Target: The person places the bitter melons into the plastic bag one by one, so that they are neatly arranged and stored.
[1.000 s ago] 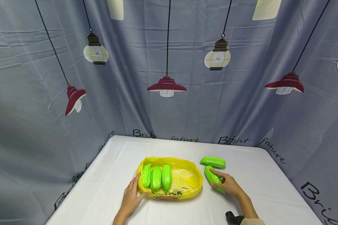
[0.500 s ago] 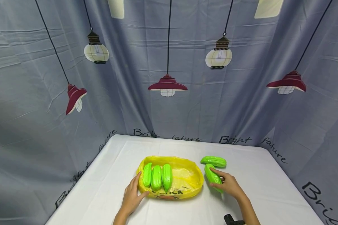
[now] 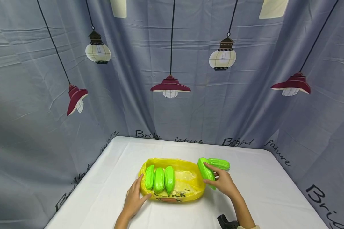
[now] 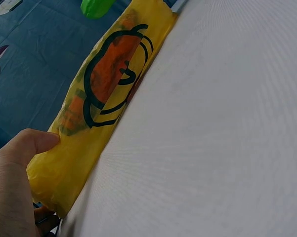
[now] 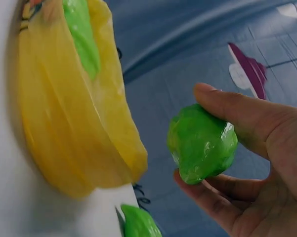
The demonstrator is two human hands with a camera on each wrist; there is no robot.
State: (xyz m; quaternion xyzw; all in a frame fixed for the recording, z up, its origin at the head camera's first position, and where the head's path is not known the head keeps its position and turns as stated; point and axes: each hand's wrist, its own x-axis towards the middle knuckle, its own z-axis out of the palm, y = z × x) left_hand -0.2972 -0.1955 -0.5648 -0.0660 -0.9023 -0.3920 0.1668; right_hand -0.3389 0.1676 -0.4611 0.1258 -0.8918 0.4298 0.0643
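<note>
In the head view, my right hand (image 3: 222,183) holds a bright green bitter melon (image 3: 205,170) between thumb and fingers, at the right rim of an opened yellow plastic bag (image 3: 189,198). The right wrist view has the melon's lumpy end (image 5: 202,143) facing the camera, raised beside the bag wall (image 5: 64,123). Three similar melons (image 3: 159,180) lie side by side in the bag's left half. My left hand (image 3: 133,198) grips the bag's left end, its thumb (image 4: 42,140) against the printed front and its other fingers mostly hidden.
Another green melon (image 3: 219,163) lies on the white-covered table (image 3: 166,219), right of the bag and partly behind the held one. A black device (image 3: 226,221) sits at my right wrist. Grey-blue curtains (image 3: 132,111) with printed lamps enclose the table's far and side edges.
My right hand has lifted the melon off the table and carried it left and away from me, to the bag's right rim. The left hand stays at the bag.
</note>
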